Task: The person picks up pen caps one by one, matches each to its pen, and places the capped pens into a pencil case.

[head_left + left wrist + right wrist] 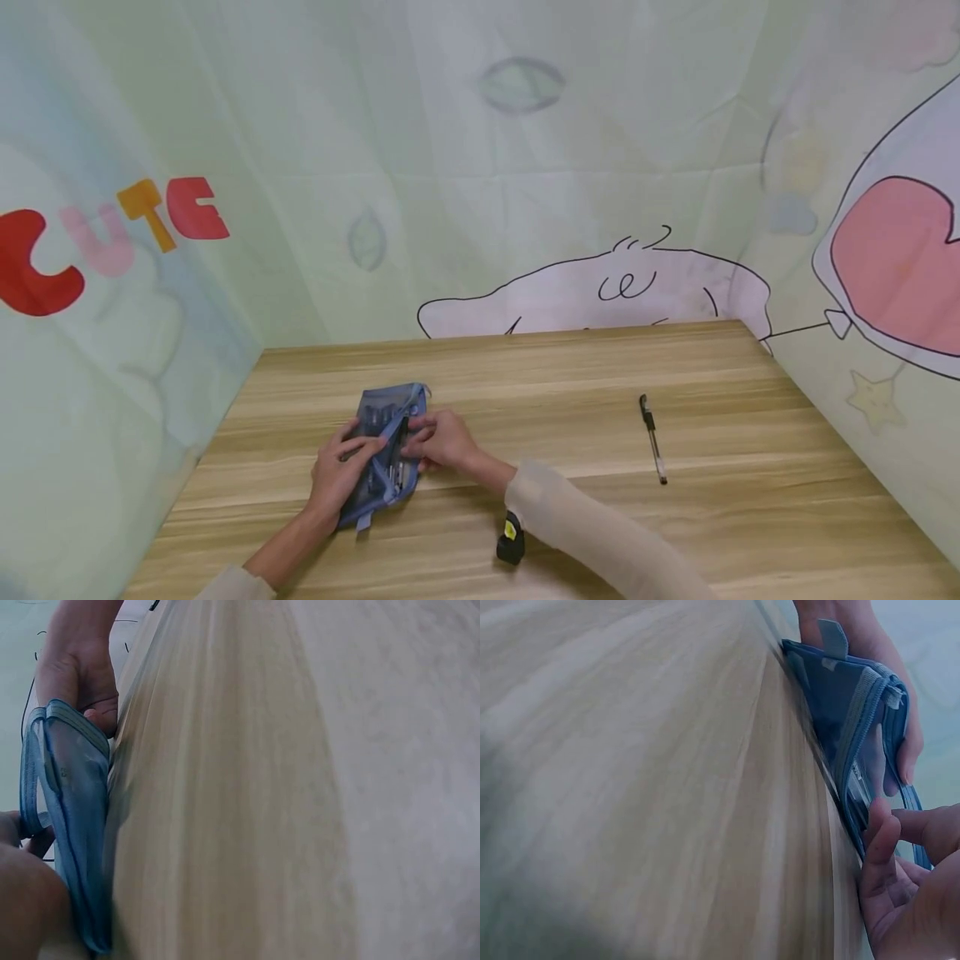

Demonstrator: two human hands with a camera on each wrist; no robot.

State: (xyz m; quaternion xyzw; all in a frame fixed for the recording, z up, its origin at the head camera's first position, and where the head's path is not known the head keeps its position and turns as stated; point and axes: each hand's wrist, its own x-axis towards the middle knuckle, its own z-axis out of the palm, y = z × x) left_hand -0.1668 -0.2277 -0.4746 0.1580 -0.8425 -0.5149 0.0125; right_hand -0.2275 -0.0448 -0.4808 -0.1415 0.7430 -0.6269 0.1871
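Note:
A blue see-through mesh pencil case [378, 400] is tilted up on the table at the left, its zip side facing right and gaping. Dark and clear pens [397, 473] show inside it. My left hand [341, 475] grips the case from its left side, thumb across the top near the zip. At the opening, my right hand [446, 440] has curled fingers and thumb around the upper end of a dark pen [405, 427]; the fingertips are partly hidden by the case edge. The right wrist view shows the same case [832, 694] with those fingertips in its mouth.
A black-capped clear pen [653, 440] lies on the wooden table [570, 392] at the right. A small black object with a yellow mark [511, 540] sits near the front, beside my right sleeve [570, 517]. Printed cloth walls [315, 275] rise around the table.

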